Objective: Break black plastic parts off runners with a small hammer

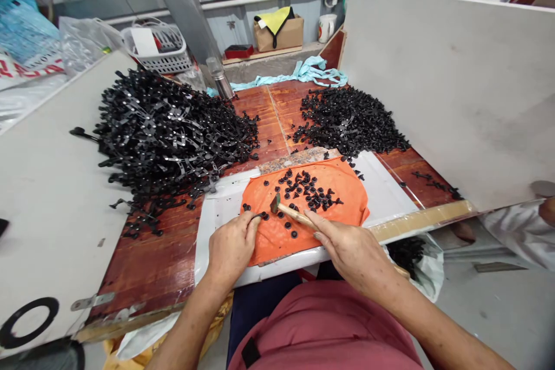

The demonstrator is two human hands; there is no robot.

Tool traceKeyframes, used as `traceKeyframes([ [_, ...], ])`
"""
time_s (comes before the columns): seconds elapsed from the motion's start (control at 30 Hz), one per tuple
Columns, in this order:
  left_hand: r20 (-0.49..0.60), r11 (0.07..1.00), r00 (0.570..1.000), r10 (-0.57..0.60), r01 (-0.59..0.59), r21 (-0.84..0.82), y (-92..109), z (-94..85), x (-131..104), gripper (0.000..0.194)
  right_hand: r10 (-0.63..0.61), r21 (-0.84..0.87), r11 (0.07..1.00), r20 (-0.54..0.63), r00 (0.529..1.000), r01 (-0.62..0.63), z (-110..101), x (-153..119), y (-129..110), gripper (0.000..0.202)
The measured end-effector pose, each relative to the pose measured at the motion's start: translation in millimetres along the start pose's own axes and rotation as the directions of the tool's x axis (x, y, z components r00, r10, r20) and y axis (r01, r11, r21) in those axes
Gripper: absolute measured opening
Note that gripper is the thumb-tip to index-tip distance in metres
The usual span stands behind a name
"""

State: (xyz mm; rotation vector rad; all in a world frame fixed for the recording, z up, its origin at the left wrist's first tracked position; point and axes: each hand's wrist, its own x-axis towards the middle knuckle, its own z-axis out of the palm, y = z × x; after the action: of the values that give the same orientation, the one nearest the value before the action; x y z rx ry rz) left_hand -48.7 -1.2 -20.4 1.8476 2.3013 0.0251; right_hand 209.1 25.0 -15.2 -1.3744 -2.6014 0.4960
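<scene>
My right hand is wrapped round the wooden handle of a small hammer. Its dark head is over the orange cloth. To its left, my left hand pinches a small black plastic part between thumb and forefinger, with the part's end close to the hammer head. Several loose round black pieces lie scattered on the cloth, some upright and some tipped over. The cloth covers a slab whose speckled edge shows at the back.
A tall heap of black plastic parts stands on the left, and a lower pile of small black pieces on the right. Grey boards wall both sides. Behind are a blue cloth strip, a metal-and-glass tumbler and a basket.
</scene>
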Motion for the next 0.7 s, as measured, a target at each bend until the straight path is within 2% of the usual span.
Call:
traceKeyframes([
  [0.17,-0.041,1.000,0.999,0.024,-0.024,-0.007,-6,7.7,-2,0.035,0.002,-0.002,1.000,0.014,1.000,-0.001,-1,1,-1,0.056],
  [0.33,-0.065,0.997,0.996,0.065,-0.061,0.053,-7,11.0,-2,0.037,-0.024,-0.044,0.999,-0.026,0.999,0.023,-1,3,-3,0.059],
  [0.53,-0.075,0.991,0.994,0.077,-0.067,0.120,-3,10.0,-4,0.040,-0.094,0.084,0.991,-0.121,0.988,0.104,-4,5,-12,0.056],
  [0.7,-0.023,0.991,0.999,0.047,-0.044,0.123,-2,2.8,-2,0.039,-0.076,-0.057,0.996,-0.068,0.995,0.072,-2,8,-16,0.053],
])
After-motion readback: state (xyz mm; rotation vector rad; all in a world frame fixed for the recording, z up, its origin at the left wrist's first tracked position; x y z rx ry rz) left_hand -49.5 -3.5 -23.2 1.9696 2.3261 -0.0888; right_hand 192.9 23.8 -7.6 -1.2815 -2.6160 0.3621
